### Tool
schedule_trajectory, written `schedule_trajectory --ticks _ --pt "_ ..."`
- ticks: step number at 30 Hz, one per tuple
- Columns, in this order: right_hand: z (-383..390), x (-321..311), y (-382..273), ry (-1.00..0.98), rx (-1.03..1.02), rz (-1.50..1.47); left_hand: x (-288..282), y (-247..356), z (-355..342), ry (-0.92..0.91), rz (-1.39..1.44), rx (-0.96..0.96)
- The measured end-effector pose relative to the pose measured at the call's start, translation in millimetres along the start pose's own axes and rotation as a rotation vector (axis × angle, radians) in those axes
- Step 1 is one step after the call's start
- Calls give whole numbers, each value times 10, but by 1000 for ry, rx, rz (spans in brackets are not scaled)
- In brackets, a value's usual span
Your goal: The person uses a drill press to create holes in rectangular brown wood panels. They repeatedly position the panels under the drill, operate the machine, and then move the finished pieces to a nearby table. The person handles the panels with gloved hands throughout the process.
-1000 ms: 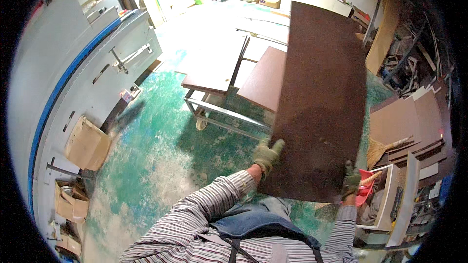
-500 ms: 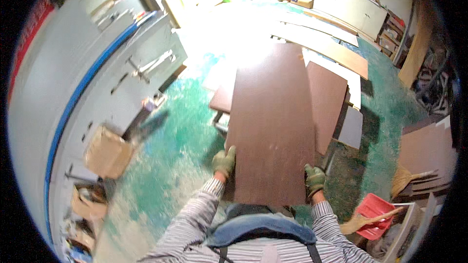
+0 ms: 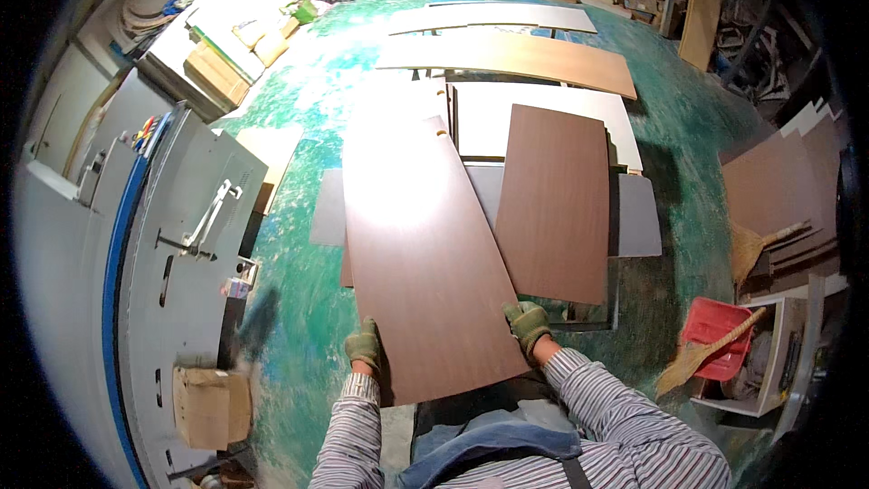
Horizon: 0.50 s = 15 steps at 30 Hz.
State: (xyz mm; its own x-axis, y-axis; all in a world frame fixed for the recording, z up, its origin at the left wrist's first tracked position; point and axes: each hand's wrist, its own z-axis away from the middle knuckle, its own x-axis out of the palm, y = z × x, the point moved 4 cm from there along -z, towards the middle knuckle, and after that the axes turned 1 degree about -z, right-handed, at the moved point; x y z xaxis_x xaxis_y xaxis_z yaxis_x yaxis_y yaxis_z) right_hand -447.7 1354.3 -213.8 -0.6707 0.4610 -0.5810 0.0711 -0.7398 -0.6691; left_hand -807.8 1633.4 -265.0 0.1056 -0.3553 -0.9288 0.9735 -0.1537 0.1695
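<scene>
A long brown wooden board [image 3: 434, 290] stretches away from my body, its near end close to my waist. My left hand [image 3: 363, 344], in a green work glove, is closed on its left edge. On the opposite edge my right hand [image 3: 527, 324], gloved alike, grips near the close corner. The fingers under the board are hidden. A second brown board [image 3: 554, 208] lies to the right, across a white panel [image 3: 489, 118] and a grey panel [image 3: 640, 217]. The held board's far end overlaps the white panel; whether it rests there I cannot tell.
Further off lie a light wood panel [image 3: 516, 59] and a white strip [image 3: 507, 16]. On the left are a grey machine with a blue rail [image 3: 118, 263] and a cardboard box [image 3: 210, 407]. A red dustpan [image 3: 706, 335], a broom [image 3: 756, 244] and leaning boards [image 3: 778, 181] are at right.
The held board has swung so its far end points further left, and more of the second brown board shows. My view has shifted to the right. Both hands keep their grip.
</scene>
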Motion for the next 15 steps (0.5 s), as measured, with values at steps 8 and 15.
schedule_trajectory --ticks 8,15 --pt "-997 702 -709 8 138 -9 -35 265 -1893 133 182 139" --pt "-1588 1232 -1125 -59 317 -130 -147 424 -2803 100 343 74"
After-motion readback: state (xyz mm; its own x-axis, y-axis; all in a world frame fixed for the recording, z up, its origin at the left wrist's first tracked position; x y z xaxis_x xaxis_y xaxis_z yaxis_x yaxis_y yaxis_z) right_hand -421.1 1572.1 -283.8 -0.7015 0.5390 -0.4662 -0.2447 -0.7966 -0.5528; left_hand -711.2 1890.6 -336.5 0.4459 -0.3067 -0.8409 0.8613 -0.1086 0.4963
